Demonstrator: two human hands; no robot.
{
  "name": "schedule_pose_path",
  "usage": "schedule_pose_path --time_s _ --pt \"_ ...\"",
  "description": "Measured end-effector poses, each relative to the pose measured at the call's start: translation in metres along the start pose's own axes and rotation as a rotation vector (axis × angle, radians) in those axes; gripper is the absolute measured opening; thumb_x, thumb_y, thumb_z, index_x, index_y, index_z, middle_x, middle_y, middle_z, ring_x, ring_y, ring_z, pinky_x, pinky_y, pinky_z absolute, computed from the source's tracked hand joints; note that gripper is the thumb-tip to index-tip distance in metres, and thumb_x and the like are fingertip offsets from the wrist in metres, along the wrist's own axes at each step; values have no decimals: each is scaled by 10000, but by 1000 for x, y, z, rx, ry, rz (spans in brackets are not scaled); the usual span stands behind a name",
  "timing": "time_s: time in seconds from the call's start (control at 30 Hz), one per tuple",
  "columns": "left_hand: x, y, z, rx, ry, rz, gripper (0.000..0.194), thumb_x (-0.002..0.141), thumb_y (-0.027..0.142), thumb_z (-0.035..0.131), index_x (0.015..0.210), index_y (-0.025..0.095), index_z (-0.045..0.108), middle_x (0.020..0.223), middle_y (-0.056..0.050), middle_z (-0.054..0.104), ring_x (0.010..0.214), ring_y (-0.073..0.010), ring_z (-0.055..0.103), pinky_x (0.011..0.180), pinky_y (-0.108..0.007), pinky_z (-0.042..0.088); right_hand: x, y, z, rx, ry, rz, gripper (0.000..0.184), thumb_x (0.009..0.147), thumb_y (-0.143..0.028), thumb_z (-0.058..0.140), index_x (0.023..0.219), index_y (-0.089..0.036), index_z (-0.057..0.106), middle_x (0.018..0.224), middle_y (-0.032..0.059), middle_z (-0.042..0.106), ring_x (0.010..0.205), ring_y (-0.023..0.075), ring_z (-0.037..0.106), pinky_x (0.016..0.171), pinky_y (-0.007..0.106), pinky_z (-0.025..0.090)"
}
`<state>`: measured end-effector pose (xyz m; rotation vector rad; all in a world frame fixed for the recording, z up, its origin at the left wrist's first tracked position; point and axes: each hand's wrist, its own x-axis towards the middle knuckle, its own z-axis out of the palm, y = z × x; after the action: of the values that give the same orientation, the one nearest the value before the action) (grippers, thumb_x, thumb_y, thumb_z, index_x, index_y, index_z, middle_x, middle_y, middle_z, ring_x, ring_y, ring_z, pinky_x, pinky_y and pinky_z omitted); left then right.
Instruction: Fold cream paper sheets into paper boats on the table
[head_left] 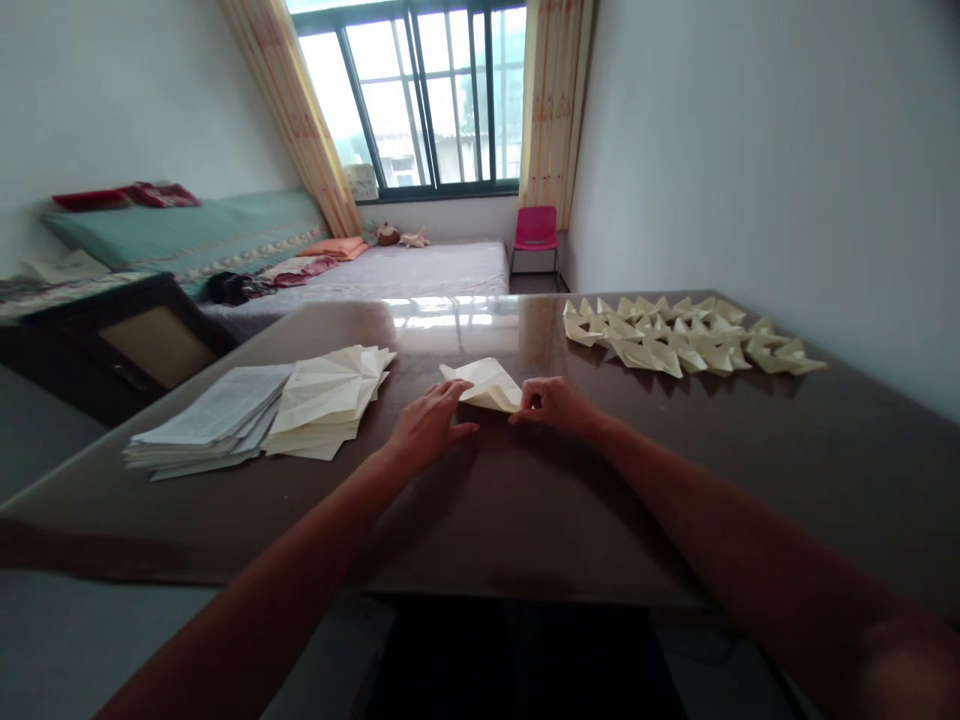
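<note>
A partly folded sheet of cream paper (489, 382) lies on the brown table between my hands, its near edge curling upward. My right hand (553, 404) pinches the right corner of this sheet between thumb and fingers. On the other side, my left hand (433, 418) rests with fingers stretched out and thumb apart, its fingertips touching the paper's left part. Left of my hands sits a stack of creased cream paper sheets (326, 395). Several folded paper boats (675, 335) stand in rows at the far right of the table.
A pile of white printed papers (214, 410) lies beside the creased stack at the left. The glossy table (517, 530) ends close in front of me. Beyond it are a bed (442, 270), a pink chair (536, 230) and a dark cabinet (142, 340).
</note>
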<state>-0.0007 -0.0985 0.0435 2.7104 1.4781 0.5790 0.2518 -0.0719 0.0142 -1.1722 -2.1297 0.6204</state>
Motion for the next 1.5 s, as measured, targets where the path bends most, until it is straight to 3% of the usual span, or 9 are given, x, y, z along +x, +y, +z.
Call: schedule_pose_path --time_s 0.1,0.3,0.47,0.6,0.73,0.9,1.07,1.3,1.5 --pt "8 4 11 -25 1 -62 288 844 326 541 1104 236 624 1082 -65 682 972 -246 637 837 -337 492 -1 -2 -2 147 -108 -13 392 691 -499 703 619 -168 506 583 -61 478 558 77 397 510 202 284" --pt "3 -16 11 -243 87 -143 333 882 369 478 1122 235 666 1105 -42 699 979 -234 660 878 -334 505 -3 -3 -3 598 -161 109 367 791 -544 591 788 -182 527 685 -43 529 563 79 441 490 188 326" --pt "-3 -9 20 -441 132 33 565 801 291 584 1348 215 466 1347 -79 538 1124 -222 594 961 -355 494 -4 -4 2 813 -185 267 419 780 -565 594 967 -189 588 811 9 641 632 114 550 527 198 425" --pt "-5 -2 24 -379 184 141 313 819 207 559 1124 224 631 1370 -87 510 1248 -216 496 1065 -358 405 -2 1 4 812 -146 292 420 767 -546 614 959 -172 620 833 33 670 665 138 587 576 234 474" --pt "-5 -13 -3 -369 238 138 183 874 218 486 900 197 666 1192 -70 646 1087 -185 614 978 -330 476 3 14 0 600 212 285 375 812 -526 546 890 -165 610 775 30 657 655 150 581 560 238 458" --pt "-14 -64 -75 -238 676 -12 163 834 176 510 947 153 624 1144 -43 664 1148 -192 571 1039 -397 415 9 27 -18 223 701 178 268 811 -419 553 914 -172 556 834 77 686 774 208 636 680 299 490" --pt "-47 -120 -100 -211 802 15 99 730 153 580 824 165 606 995 -11 691 1082 -191 611 990 -418 459 0 4 -14 -95 692 33 112 844 -313 535 900 -218 548 848 42 707 793 213 668 713 306 480" --pt "-60 -138 -106 46 1042 -6 205 711 188 584 911 152 555 1103 -33 625 1169 -212 539 1032 -462 401 -14 -22 -2 -358 435 -191 172 895 -175 446 971 -238 587 1097 16 697 973 180 641 852 291 442" --pt "-86 -190 -68 -2 268 -122 218 704 125 452 882 198 553 1149 24 649 1151 -173 548 985 -384 440 -15 -23 -3 -569 -27 -376 226 908 -195 470 1050 -220 644 1075 49 691 981 180 605 836 290 392"
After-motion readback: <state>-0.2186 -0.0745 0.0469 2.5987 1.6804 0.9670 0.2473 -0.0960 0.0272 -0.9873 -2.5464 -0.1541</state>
